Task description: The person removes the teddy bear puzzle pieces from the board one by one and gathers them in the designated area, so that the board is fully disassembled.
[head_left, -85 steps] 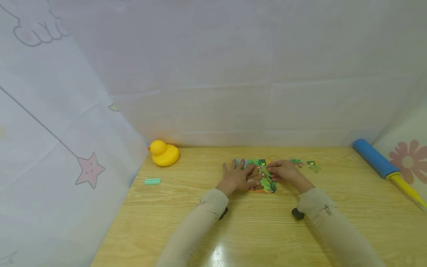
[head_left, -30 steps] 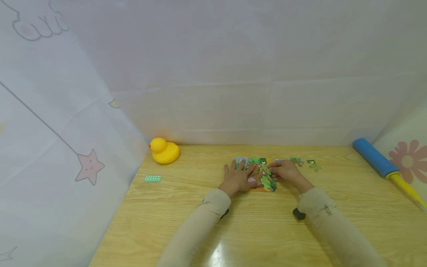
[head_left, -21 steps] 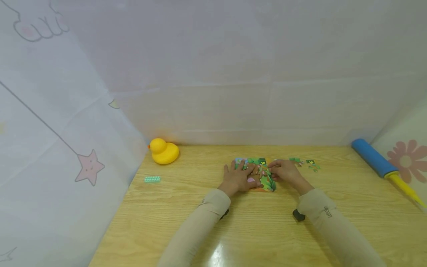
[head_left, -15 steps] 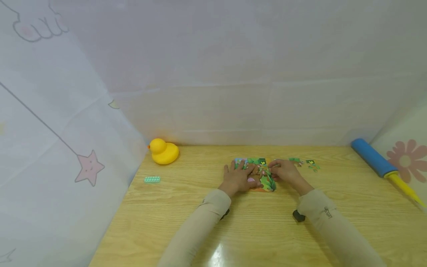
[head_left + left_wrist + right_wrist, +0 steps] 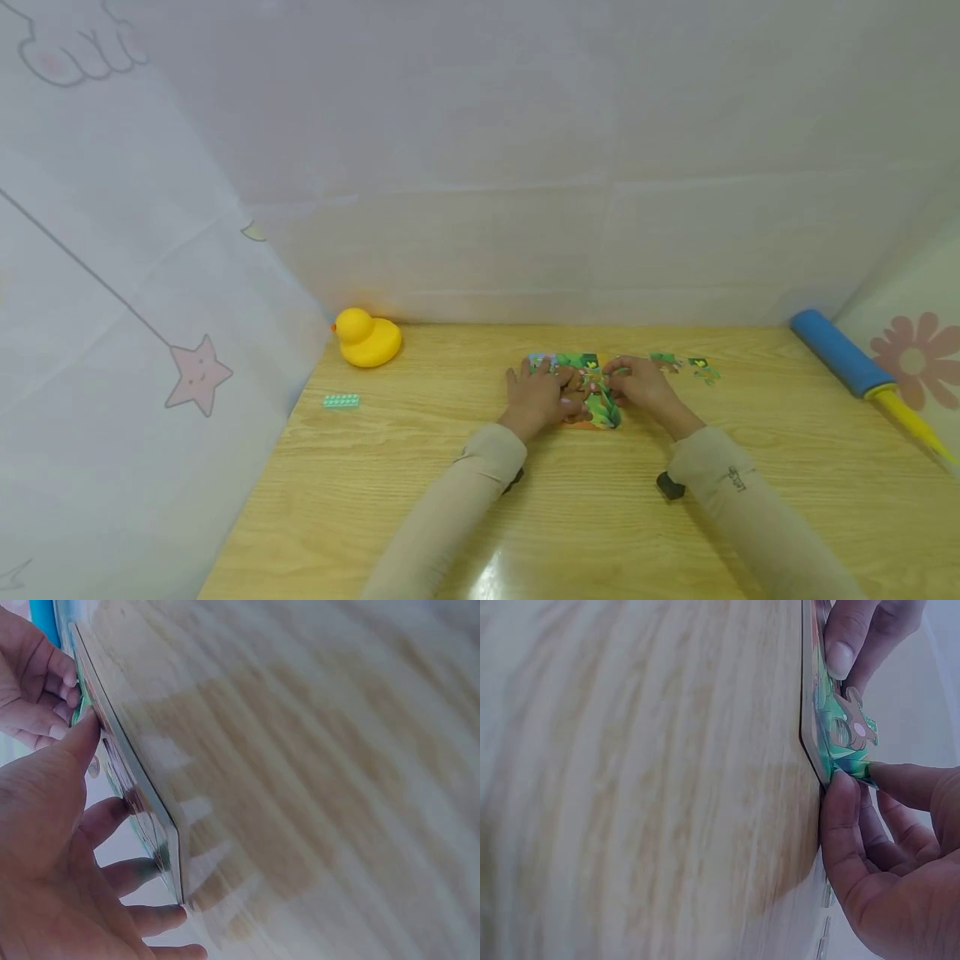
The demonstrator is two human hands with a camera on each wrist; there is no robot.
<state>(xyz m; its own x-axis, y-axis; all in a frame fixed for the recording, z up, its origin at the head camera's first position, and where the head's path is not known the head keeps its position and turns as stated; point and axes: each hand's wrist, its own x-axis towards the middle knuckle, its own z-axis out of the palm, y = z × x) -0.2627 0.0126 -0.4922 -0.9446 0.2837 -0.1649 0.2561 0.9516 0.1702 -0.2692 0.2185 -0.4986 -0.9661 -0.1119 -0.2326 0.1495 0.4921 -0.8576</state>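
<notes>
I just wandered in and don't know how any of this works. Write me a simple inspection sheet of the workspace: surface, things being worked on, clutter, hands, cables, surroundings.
Surface: wood-grain table, with a bright reflection near the head view's bottom edge.
Job's things: colourful puzzle, partly covered by the hands; loose pieces lie right of it.
Clutter: yellow duck and small teal strip on the left; blue-and-yellow tool on the right.
Grip, left hand: fingers spread, resting on the puzzle.
Grip, right hand: pinching what looks like a green piece at the puzzle's edge.
Cables: nothing seen.
Surroundings: pale backdrop, printed with a star and a flower.
</notes>
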